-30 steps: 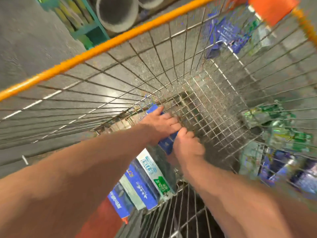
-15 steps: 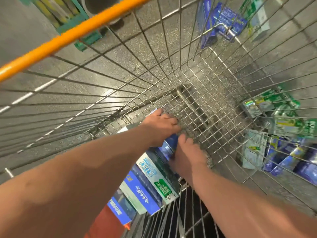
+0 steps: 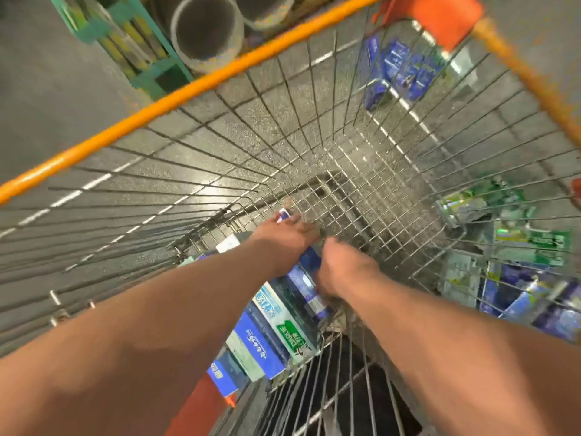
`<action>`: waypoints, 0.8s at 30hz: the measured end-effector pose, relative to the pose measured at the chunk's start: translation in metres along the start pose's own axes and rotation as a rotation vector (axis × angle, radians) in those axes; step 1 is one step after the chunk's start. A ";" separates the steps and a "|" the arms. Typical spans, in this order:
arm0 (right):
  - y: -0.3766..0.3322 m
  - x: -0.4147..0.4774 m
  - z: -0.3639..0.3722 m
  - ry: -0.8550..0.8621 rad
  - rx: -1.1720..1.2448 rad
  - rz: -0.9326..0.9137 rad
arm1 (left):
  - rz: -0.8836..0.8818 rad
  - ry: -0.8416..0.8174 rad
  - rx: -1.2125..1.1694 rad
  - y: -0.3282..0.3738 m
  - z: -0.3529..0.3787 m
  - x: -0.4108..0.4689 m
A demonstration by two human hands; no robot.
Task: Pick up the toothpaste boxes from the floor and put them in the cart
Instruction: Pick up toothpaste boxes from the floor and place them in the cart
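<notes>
Both my arms reach down into a wire shopping cart (image 3: 355, 171) with an orange rim. My left hand (image 3: 283, 239) lies over the far end of a dark blue toothpaste box (image 3: 303, 278) and my right hand (image 3: 341, 270) presses against its right side. That box stands at the right end of a row of toothpaste boxes (image 3: 267, 328), blue and white-green, packed along the cart's near left wall. Whether the fingers are closed round the box is hidden. More toothpaste boxes (image 3: 518, 272) lie on the floor outside the cart's right wall.
Another pile of blue boxes (image 3: 399, 70) lies on the floor beyond the cart's far end. Grey pipes (image 3: 206, 33) on a green rack (image 3: 135, 58) stand at the far left. The cart's wire bottom to the right of my hands holds nothing.
My hands have stayed on the blue box at the end of the row, the right hand shifting a little along its side. My head has tipped up, showing the pipes and far rim again.
</notes>
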State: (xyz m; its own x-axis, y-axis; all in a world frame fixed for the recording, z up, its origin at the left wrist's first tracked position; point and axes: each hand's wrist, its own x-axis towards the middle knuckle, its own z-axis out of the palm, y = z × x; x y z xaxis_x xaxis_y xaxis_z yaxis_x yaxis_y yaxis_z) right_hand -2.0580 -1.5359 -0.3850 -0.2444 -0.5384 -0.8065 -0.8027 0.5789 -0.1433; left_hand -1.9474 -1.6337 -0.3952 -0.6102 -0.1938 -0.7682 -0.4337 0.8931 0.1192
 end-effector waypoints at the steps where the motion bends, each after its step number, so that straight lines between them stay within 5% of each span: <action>1: 0.001 -0.009 -0.013 0.011 -0.027 -0.018 | -0.037 0.002 -0.013 0.001 -0.005 -0.011; 12: 0.038 -0.194 -0.140 0.181 -0.010 -0.068 | -0.335 0.147 -0.077 0.047 -0.117 -0.207; 24: 0.154 -0.463 -0.124 0.545 -0.015 -0.091 | -0.113 0.412 0.144 0.227 -0.200 -0.348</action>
State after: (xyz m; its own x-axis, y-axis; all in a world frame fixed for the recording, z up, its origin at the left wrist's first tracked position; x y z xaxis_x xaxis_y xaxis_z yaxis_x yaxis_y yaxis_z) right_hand -2.1357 -1.2738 0.0377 -0.4167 -0.8270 -0.3773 -0.8403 0.5088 -0.1871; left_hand -1.9658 -1.4443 0.0248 -0.7898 -0.4130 -0.4535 -0.4343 0.8986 -0.0620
